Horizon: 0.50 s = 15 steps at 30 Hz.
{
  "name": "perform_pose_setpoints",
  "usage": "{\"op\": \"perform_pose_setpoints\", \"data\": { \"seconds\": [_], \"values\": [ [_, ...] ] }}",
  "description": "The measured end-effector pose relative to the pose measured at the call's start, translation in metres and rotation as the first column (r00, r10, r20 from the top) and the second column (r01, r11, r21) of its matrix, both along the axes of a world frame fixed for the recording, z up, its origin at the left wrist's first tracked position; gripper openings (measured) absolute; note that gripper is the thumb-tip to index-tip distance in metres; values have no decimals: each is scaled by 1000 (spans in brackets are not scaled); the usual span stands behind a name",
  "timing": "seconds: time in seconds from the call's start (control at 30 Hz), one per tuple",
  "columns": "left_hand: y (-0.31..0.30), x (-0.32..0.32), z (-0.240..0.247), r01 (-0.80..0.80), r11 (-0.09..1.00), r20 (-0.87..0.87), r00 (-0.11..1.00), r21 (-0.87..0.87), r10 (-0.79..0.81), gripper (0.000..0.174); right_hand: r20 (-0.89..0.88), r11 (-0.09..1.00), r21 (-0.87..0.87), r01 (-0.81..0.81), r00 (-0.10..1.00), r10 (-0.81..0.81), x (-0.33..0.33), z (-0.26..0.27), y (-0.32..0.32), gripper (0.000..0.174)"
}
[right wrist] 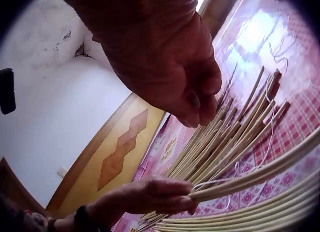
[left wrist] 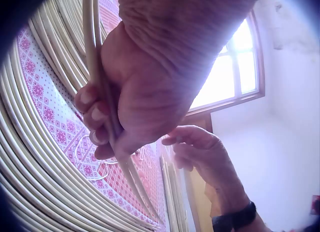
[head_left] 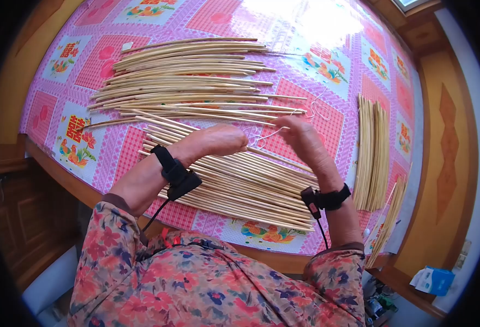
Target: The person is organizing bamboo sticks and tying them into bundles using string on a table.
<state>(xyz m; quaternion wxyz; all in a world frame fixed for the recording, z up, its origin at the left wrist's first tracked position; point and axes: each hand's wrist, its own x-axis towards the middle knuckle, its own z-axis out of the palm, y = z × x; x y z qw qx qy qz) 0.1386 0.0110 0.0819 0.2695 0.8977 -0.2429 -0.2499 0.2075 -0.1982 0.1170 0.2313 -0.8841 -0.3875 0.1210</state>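
Note:
My left hand (head_left: 221, 140) grips a pair of thin pale sticks (left wrist: 91, 46), its fingers curled round them in the left wrist view. A white string (right wrist: 216, 181) passes round these sticks beside the left hand and trails over the tablecloth. To the right, my right hand (head_left: 305, 143) is raised, thumb and fingertips pinched together at the string's end in the head view. Below both hands lies a row of similar sticks (head_left: 251, 188), side by side and slanting down to the right.
A wider spread of sticks (head_left: 185, 82) lies farther back on the pink patterned tablecloth (head_left: 213, 16). At the right stand out a thick bundle (head_left: 373, 155) and a thinner bundle (head_left: 387, 223) near the table's edge. A blue box (head_left: 439, 281) sits beyond that edge.

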Motion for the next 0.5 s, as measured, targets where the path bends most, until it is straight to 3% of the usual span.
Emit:
{"op": "perform_pose_setpoints", "data": {
  "seconds": [0.03,0.13,0.23,0.3,0.37,0.43,0.5],
  "values": [
    [-2,-1,0,8,1000,0,1000,-17,-8,25,-59,980,157,-119,990,130,-9,-10,10,23],
    [-5,-3,4,9,999,-17,1000,-32,-10,26,-313,989,20,-146,938,145,-21,-12,22,20],
    [-3,-2,2,12,1000,-32,999,-20,-13,26,-362,979,-3,-202,913,188,-20,-22,23,16],
    [-1,-1,0,19,1000,-36,999,-15,-19,26,-351,982,10,-188,919,179,-18,-23,22,12],
    [-1,0,-1,-7,997,-12,1000,-80,6,26,-207,955,132,-266,935,289,-12,-20,20,11],
    [-3,0,-1,-14,997,-24,1000,-75,12,26,-242,974,105,-201,945,221,-7,-18,19,11],
    [-2,2,-1,-21,999,-31,999,-44,20,28,-61,994,21,-111,992,112,-1,-16,20,9]
  ]
}}
